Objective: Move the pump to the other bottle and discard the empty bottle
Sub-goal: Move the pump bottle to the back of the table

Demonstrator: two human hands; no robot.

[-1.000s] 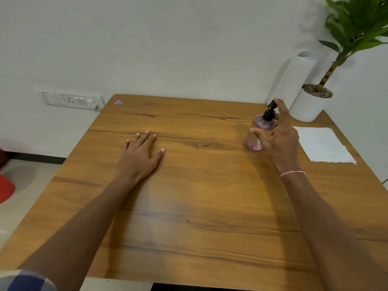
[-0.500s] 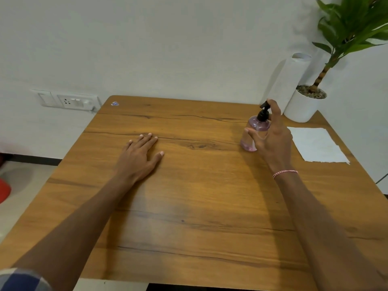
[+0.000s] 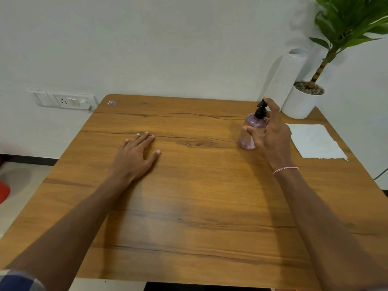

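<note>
A clear bottle with a little pink liquid at its bottom and a black pump stands on the wooden table at the far right. My right hand is wrapped around it from the right: the thumb lies on its front and the index finger reaches up beside the pump head. My left hand lies flat on the table, palm down, fingers apart, holding nothing. No second bottle is in view.
A white paper sheet lies right of the bottle. Behind it stand a white roll and a potted plant at the table's back right corner. A wall socket is at the left.
Both hands and the bottle keep the same places on the table. Only the camera view has shifted slightly.
</note>
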